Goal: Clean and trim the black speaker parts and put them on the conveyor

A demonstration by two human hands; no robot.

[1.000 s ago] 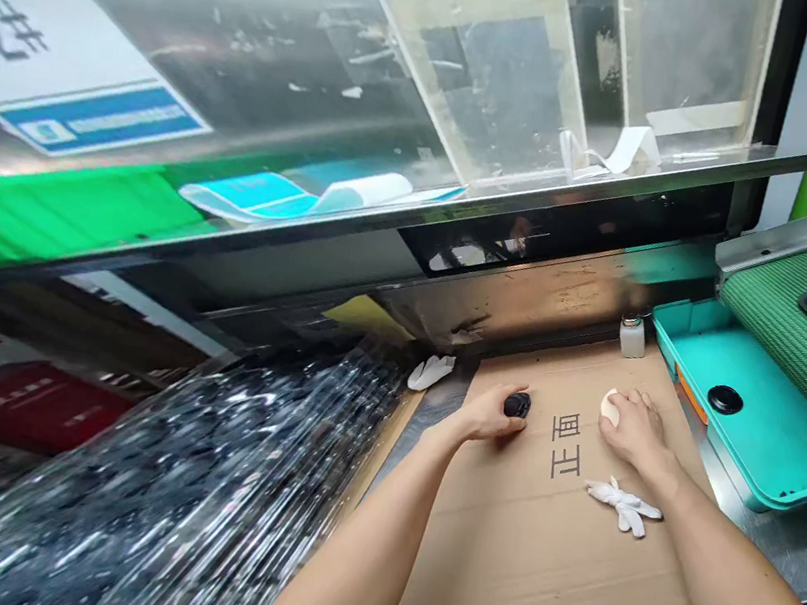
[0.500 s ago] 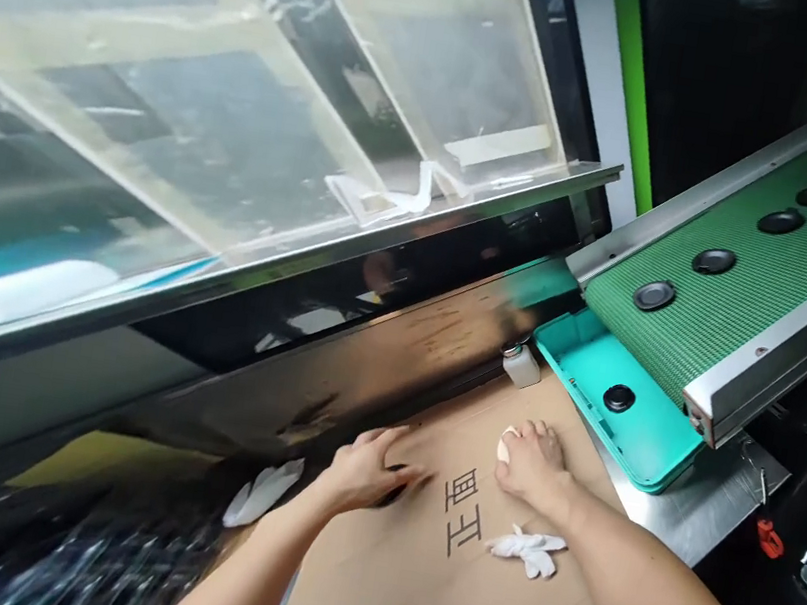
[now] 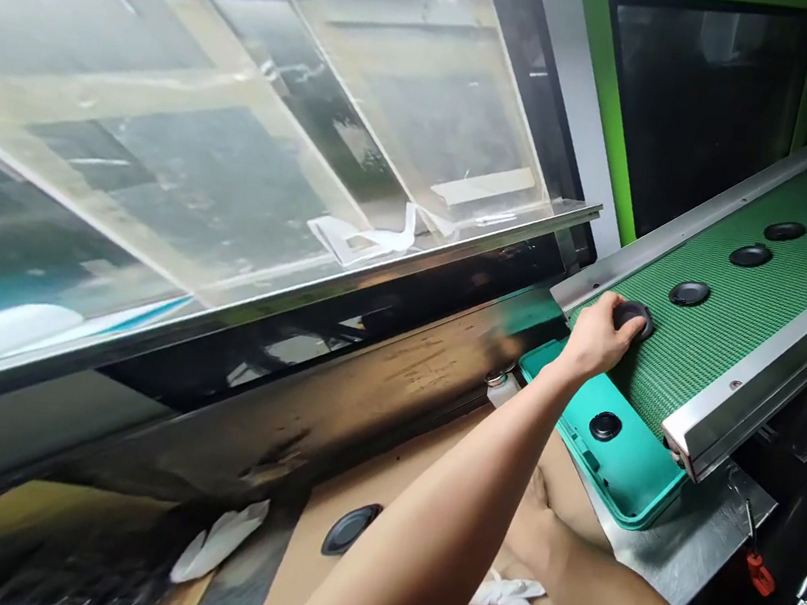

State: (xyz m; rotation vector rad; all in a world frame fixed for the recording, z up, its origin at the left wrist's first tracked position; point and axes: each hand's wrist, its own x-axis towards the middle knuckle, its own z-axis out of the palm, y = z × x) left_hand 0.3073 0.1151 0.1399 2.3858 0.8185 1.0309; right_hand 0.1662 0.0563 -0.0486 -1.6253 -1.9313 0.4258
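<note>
Across the left and top, clear panels (image 3: pixel 192 140): the biggest thing I get over the head camera, sloping above the work area.
Green belt (image 3: pixel 758 310): it runs up and away on the right, with a row of black discs (image 3: pixel 690 293) on it; I count five clearly and a dim sixth at the far end.
Cardboard sheet (image 3: pixel 315 593): flat on the metal counter (image 3: pixel 705 545), mostly behind the two arms.
Teal tray (image 3: pixel 629 488): just under the near end of the belt, one tray disc (image 3: pixel 605 427) lying in it.
Left hand (image 3: pixel 599 337): stretched over the tray to the belt's near end, fingers curled and thumb closed in around a held disc (image 3: pixel 632 320); I can't tell whether that disc is off the belt.
Right hand (image 3: pixel 537 490): almost wholly behind the left forearm, so I can't tell how its fingers stand or what they have.
White glove (image 3: pixel 512 600): crumpled on the cardboard, near the right forearm.
Loose disc (image 3: pixel 351 529): on the cardboard, left of the left forearm.
Disc tally: by my judgement, one is away from the belt on cardboard, one in the tray, one in the fingers; the rest of the row is left untouched.
</note>
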